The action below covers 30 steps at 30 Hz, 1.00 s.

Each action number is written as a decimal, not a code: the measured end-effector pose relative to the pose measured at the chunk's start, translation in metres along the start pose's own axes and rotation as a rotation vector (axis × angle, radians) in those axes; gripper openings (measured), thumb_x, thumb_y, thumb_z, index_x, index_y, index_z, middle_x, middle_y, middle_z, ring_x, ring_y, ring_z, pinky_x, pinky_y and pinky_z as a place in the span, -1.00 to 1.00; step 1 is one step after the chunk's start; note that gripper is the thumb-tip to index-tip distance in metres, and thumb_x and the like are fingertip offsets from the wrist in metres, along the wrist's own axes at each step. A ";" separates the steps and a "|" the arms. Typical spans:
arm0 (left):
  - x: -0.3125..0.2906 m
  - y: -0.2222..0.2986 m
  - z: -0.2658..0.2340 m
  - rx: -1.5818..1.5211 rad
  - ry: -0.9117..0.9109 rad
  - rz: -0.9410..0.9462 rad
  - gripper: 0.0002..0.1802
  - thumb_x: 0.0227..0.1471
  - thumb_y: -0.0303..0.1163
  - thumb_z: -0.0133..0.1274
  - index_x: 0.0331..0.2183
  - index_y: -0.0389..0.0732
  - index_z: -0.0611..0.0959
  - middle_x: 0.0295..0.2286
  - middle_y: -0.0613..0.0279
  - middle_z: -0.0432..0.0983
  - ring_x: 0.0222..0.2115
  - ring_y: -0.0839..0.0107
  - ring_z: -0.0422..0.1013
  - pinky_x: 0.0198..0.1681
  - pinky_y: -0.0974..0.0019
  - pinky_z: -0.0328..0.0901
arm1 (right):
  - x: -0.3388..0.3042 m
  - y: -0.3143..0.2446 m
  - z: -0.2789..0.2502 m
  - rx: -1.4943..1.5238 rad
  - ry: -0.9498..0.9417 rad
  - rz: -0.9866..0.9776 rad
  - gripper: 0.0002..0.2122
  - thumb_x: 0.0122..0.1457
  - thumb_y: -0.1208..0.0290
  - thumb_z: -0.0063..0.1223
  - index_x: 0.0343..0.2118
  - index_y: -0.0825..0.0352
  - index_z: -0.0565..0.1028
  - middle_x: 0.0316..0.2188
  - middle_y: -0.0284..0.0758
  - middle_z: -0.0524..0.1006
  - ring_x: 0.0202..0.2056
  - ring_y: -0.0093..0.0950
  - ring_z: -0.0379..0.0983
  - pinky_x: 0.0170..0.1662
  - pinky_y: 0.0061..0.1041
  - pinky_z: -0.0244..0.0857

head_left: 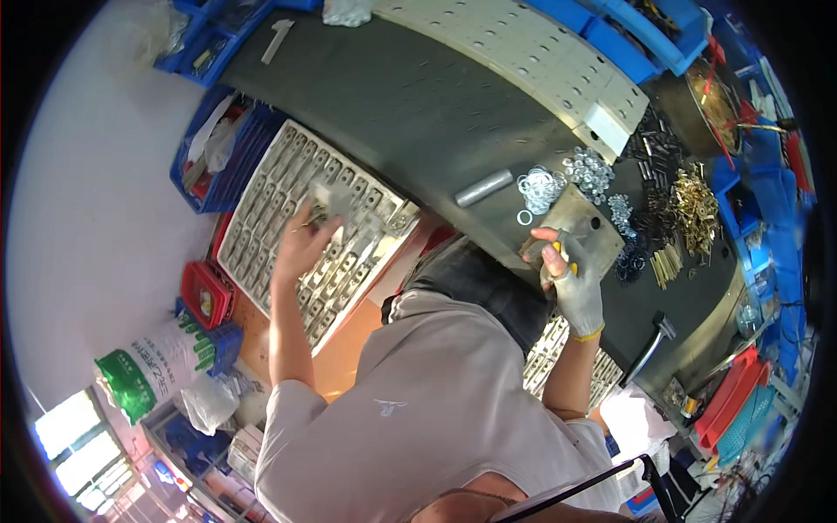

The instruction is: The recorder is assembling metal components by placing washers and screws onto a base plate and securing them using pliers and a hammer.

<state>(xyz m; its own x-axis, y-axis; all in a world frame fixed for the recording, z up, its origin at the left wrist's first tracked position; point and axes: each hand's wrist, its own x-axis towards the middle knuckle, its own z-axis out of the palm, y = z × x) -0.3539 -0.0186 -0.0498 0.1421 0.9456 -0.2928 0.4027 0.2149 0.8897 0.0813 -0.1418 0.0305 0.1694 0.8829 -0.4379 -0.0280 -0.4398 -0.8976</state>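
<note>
My left hand [301, 248] is over the white tray [234, 248] on the left, its fingers closed round a small silvery metal block [328, 199], blurred by motion. Rows of similar oblong metal parts [288, 179] with holes fill this tray. On the right, my right hand [575, 292] wears a pale fingerless glove with a yellow cuff edge. Its fingers curl above a flat metal plate [588, 218] with a dark hole. Yellow and grey bits show between these fingers, but what they grip cannot be made out.
Beyond the plate lie piles of clear rings [542, 187], dark pins [658, 152] and brass pieces [695, 209]. A metal cylinder [484, 187] rests on the dark bench [392, 113]. A hammer [649, 349] lies at right. Blue bins [218, 148] and red trays [207, 295] stand at left.
</note>
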 end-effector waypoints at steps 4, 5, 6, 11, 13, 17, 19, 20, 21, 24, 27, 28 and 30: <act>0.025 -0.070 0.047 0.095 0.027 -0.193 -0.27 0.13 -0.06 0.32 0.09 -0.45 0.50 -0.48 0.11 0.59 -0.51 0.50 0.43 -0.46 0.37 0.30 | 0.011 0.006 0.007 0.051 0.007 0.026 -0.60 0.33 0.09 0.14 0.02 0.33 0.58 -0.37 -0.35 0.64 -0.61 -0.74 0.30 -0.56 -0.70 0.16; 0.040 -0.071 0.054 0.100 -0.002 -0.187 -0.27 0.13 -0.06 0.32 0.09 -0.45 0.50 -0.48 0.11 0.59 -0.51 0.50 0.43 -0.46 0.37 0.30 | 0.015 0.014 0.004 0.048 0.026 -0.006 -0.56 0.32 0.03 0.13 0.00 0.35 0.58 -0.38 -0.33 0.63 -0.62 -0.72 0.32 -0.60 -0.68 0.14; 0.049 -0.073 0.060 0.238 -0.093 -0.184 -0.28 0.11 -0.03 0.32 0.03 -0.46 0.52 -0.46 -0.01 0.61 -0.47 0.34 0.50 -0.41 0.26 0.36 | 0.014 0.013 0.005 0.043 0.050 -0.004 -0.56 0.32 0.03 0.13 0.00 0.35 0.58 -0.38 -0.33 0.63 -0.62 -0.72 0.32 -0.60 -0.68 0.14; 0.072 -0.133 0.074 0.636 -0.218 -0.021 -0.28 0.06 0.07 0.30 -0.13 -0.47 0.55 -0.27 -0.47 0.60 -0.12 -0.34 0.53 -0.08 -0.16 0.42 | 0.011 0.017 0.013 0.126 0.128 -0.019 -0.53 0.30 -0.02 0.13 -0.04 0.36 0.60 -0.40 -0.31 0.62 -0.61 -0.70 0.33 -0.62 -0.67 0.13; 0.075 -0.129 0.076 0.611 -0.228 -0.032 -0.27 0.05 0.08 0.31 -0.14 -0.47 0.55 -0.32 -0.42 0.61 -0.16 -0.34 0.54 -0.09 -0.15 0.43 | 0.010 0.017 0.014 0.133 0.147 -0.037 -0.53 0.31 -0.02 0.13 -0.05 0.38 0.60 -0.40 -0.31 0.62 -0.61 -0.70 0.34 -0.61 -0.66 0.13; 0.054 -0.136 0.059 0.714 -0.146 0.127 -0.42 0.12 -0.16 0.25 -0.02 -0.43 0.49 -0.21 -0.36 0.56 -0.18 -0.31 0.53 -0.12 -0.16 0.44 | 0.014 0.018 0.011 0.158 0.140 -0.059 -0.53 0.31 0.00 0.11 -0.05 0.41 0.59 -0.41 -0.31 0.62 -0.61 -0.69 0.34 -0.59 -0.66 0.14; 0.050 -0.134 0.057 0.816 -0.017 0.164 -0.46 0.13 -0.40 0.16 0.11 -0.31 0.41 0.01 -0.29 0.43 -0.05 -0.22 0.49 -0.08 -0.13 0.45 | 0.016 0.018 0.008 0.165 0.131 -0.073 -0.52 0.32 0.00 0.10 -0.05 0.43 0.59 -0.41 -0.30 0.61 -0.61 -0.69 0.34 -0.58 -0.66 0.15; 0.051 -0.134 0.065 0.820 -0.016 0.160 -0.46 0.13 -0.40 0.16 0.11 -0.31 0.41 0.01 -0.29 0.43 -0.05 -0.22 0.49 -0.08 -0.13 0.45 | 0.017 0.018 0.006 0.169 0.128 -0.071 -0.52 0.32 0.00 0.10 -0.05 0.43 0.59 -0.41 -0.30 0.61 -0.61 -0.69 0.34 -0.58 -0.66 0.15; 0.055 -0.136 0.072 0.873 -0.013 0.059 -0.43 0.14 -0.37 0.15 0.14 -0.30 0.41 0.03 -0.27 0.45 -0.06 -0.25 0.49 -0.06 -0.15 0.44 | 0.016 0.019 0.004 0.167 0.118 -0.059 -0.52 0.32 0.00 0.10 -0.04 0.42 0.59 -0.41 -0.30 0.61 -0.61 -0.69 0.34 -0.58 -0.66 0.15; 0.067 -0.166 0.075 0.934 0.011 -0.011 -0.41 0.15 -0.31 0.13 0.16 -0.29 0.42 0.05 -0.27 0.47 -0.07 -0.29 0.50 -0.04 -0.16 0.44 | 0.017 0.018 0.000 0.172 0.072 -0.049 -0.54 0.32 0.02 0.11 -0.03 0.40 0.59 -0.41 -0.31 0.62 -0.60 -0.69 0.35 -0.57 -0.66 0.18; 0.070 -0.162 0.072 0.925 0.017 -0.060 -0.47 0.18 -0.24 0.13 0.11 -0.25 0.44 -0.11 -0.15 0.59 -0.17 -0.14 0.58 -0.13 -0.15 0.48 | 0.009 0.013 -0.002 0.176 0.074 -0.001 -0.58 0.31 0.03 0.12 -0.02 0.34 0.60 -0.40 -0.34 0.62 -0.59 -0.70 0.36 -0.56 -0.67 0.21; 0.063 -0.156 0.065 0.934 0.060 -0.044 -0.39 0.19 -0.23 0.12 0.21 -0.23 0.40 -0.07 -0.19 0.59 -0.17 -0.15 0.58 -0.14 -0.13 0.48 | 0.007 0.009 -0.004 0.175 0.076 0.042 -0.60 0.32 0.03 0.12 -0.02 0.30 0.60 -0.39 -0.35 0.62 -0.58 -0.70 0.36 -0.55 -0.67 0.23; 0.042 -0.144 0.054 0.787 0.182 0.167 -0.23 0.22 -0.30 0.11 0.37 -0.17 0.23 -0.04 -0.25 0.59 -0.17 -0.19 0.59 -0.16 -0.05 0.51 | 0.006 0.009 -0.006 0.186 0.074 0.050 -0.63 0.33 0.05 0.13 -0.03 0.25 0.62 -0.38 -0.39 0.62 -0.57 -0.71 0.36 -0.54 -0.67 0.24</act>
<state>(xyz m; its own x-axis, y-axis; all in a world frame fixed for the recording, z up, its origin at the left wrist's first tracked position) -0.3573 -0.0228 -0.2090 0.1343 0.9893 -0.0569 0.9146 -0.1016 0.3913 0.0881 -0.1415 0.0207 0.2345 0.8435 -0.4832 -0.2182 -0.4387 -0.8718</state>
